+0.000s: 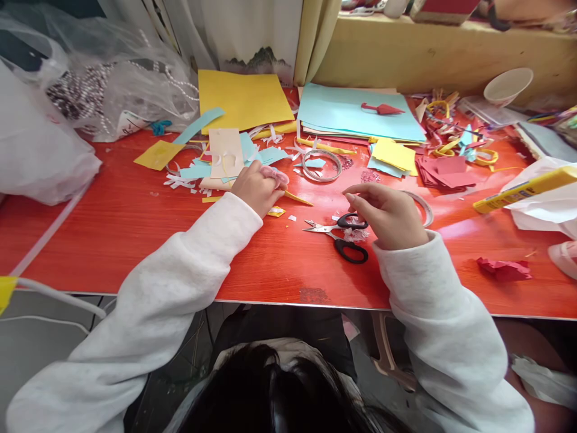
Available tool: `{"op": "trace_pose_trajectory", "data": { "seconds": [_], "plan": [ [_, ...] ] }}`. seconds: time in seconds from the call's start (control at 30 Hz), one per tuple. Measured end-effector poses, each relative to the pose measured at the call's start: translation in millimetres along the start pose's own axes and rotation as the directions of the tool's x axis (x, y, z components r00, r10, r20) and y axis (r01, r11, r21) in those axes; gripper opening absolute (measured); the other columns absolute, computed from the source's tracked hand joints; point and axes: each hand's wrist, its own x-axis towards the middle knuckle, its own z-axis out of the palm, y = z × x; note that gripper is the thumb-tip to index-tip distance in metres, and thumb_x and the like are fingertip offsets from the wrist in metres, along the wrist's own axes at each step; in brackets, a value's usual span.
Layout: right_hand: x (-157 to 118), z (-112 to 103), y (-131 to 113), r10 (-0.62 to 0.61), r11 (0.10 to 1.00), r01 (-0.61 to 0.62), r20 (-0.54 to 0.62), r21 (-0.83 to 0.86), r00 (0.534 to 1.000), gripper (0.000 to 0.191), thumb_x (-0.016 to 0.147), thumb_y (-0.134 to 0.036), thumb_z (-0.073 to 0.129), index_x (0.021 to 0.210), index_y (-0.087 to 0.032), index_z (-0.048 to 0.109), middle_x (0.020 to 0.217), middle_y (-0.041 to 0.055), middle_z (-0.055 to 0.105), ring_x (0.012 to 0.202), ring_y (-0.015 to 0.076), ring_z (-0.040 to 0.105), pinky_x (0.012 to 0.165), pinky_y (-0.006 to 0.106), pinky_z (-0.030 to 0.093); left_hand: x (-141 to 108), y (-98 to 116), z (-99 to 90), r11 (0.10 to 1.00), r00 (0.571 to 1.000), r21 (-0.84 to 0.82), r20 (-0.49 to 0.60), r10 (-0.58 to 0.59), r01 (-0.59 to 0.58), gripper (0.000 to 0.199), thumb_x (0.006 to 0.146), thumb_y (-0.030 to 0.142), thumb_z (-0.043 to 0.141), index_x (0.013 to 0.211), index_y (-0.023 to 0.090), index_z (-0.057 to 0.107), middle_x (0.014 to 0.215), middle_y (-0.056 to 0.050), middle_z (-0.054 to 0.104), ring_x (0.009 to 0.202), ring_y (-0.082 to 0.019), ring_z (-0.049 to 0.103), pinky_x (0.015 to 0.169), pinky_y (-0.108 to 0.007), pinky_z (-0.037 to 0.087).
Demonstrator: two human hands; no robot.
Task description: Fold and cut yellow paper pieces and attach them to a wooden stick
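My left hand (255,187) is closed around a small pink object (276,175), whose kind I cannot make out. A narrow yellow paper strip (298,198) sticks out beside its fingers, and a small folded yellow piece (276,211) lies just below. My right hand (388,215) hovers over the table with thumb and forefinger brought together in a pinch; whatever is between them is too small to see. Black-handled scissors (336,231) lie with blades slightly apart, left of that hand. A roll of tape (321,166) rests between and beyond both hands. Another tape roll (421,207) is partly hidden behind my right hand.
Yellow sheets (243,99) and a light blue stack (356,111) lie at the back. Paper scraps surround them. Red paper pieces (446,172), a yellow glue-like tube (525,189) and a white cup (508,87) are at right. Bags of beads (85,90) stand at left.
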Motion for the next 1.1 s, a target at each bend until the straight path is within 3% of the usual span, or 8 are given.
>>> {"op": "trace_pose_trajectory", "data": {
  "seconds": [0.1, 0.3, 0.47, 0.63, 0.8, 0.97, 1.1],
  "plan": [
    [0, 0, 0, -0.006, 1.0, 0.007, 0.009, -0.017, 1.0, 0.016, 0.077, -0.026, 0.056, 0.085, -0.015, 0.065, 0.06, 0.0011, 0.06, 0.055, 0.012, 0.055, 0.053, 0.024, 0.042, 1, 5, -2.8, 0.998, 0.998, 0.043, 0.039, -0.052, 0.05, 0.011, 0.076, 0.017, 0.055, 0.074, 0.016, 0.065, 0.094, -0.005, 0.067, 0.104, -0.024, 0.052, 0.097, -0.039, 0.038],
    [0, 1, -2, -0.002, 0.999, 0.003, 0.019, -0.035, 1.0, 0.015, 0.078, -0.025, 0.056, 0.084, -0.015, 0.065, 0.062, 0.0017, 0.062, 0.056, 0.0121, 0.057, 0.054, 0.024, 0.042, 2, 9, -6.1, 0.982, 0.972, -0.043, 0.158, -0.173, 0.182, 0.019, 0.077, 0.022, 0.057, 0.088, 0.014, 0.07, 0.097, -0.005, 0.065, 0.107, -0.021, 0.053, 0.097, -0.032, 0.04],
    [-1, 1, -4, 0.007, 0.999, -0.004, 0.048, -0.051, 0.999, 0.015, 0.078, -0.024, 0.055, 0.085, -0.016, 0.064, 0.062, 0.0017, 0.062, 0.056, 0.013, 0.057, 0.054, 0.025, 0.041, 0, 8, -2.5, 0.983, 0.972, -0.061, 0.174, -0.16, 0.173, 0.026, 0.077, 0.02, 0.055, 0.1, 0.012, 0.063, 0.091, -0.006, 0.066, 0.092, -0.018, 0.058, 0.087, -0.031, 0.045],
    [-1, 2, 0, -0.007, 0.999, 0.01, 0.064, -0.053, 0.998, 0.015, 0.079, -0.027, 0.055, 0.084, -0.016, 0.064, 0.061, 0.0024, 0.062, 0.056, 0.0138, 0.057, 0.055, 0.027, 0.042, -1, 12, -8.5, 0.99, 0.985, 0.098, 0.127, -0.114, 0.101, 0.023, 0.08, 0.021, 0.05, 0.097, 0.013, 0.064, 0.097, -0.008, 0.066, 0.104, -0.023, 0.052, 0.094, -0.037, 0.039],
    [0, 3, 2, -0.038, 0.996, 0.042, 0.053, -0.083, 0.998, 0.018, 0.08, -0.029, 0.054, 0.085, -0.016, 0.065, 0.06, 0.0022, 0.062, 0.053, 0.0135, 0.055, 0.055, 0.028, 0.041, -11, 9, -29.3, 0.987, 0.94, 0.158, 0.333, -0.075, 0.023, 0.032, 0.073, 0.033, 0.063, 0.101, 0.018, 0.062, 0.111, -0.006, 0.06, 0.115, -0.028, 0.042, 0.099, -0.044, 0.032],
    [-3, 5, -1, -0.044, 0.996, 0.049, 0.081, -0.07, 0.996, 0.019, 0.08, -0.029, 0.053, 0.086, -0.015, 0.065, 0.062, 0.0029, 0.062, 0.055, 0.0131, 0.056, 0.055, 0.027, 0.043, -18, 1, -33.0, 0.962, 0.914, 0.269, 0.398, -0.077, -0.037, 0.025, 0.072, 0.038, 0.065, 0.087, 0.017, 0.064, 0.107, -0.007, 0.059, 0.114, -0.031, 0.039, 0.096, -0.045, 0.03],
    [-8, 7, -8, -0.064, 0.996, 0.052, 0.178, 0.07, 0.982, 0.023, 0.082, -0.033, 0.052, 0.09, -0.015, 0.062, 0.06, 0.0015, 0.059, 0.049, 0.0105, 0.052, 0.05, 0.025, 0.042, -16, 6, -31.6, 0.972, 0.891, 0.231, 0.449, -0.071, -0.039, 0.022, 0.072, 0.036, 0.064, 0.078, 0.015, 0.06, 0.102, -0.006, 0.061, 0.108, -0.029, 0.046, 0.094, -0.048, 0.029]
  ]
}}
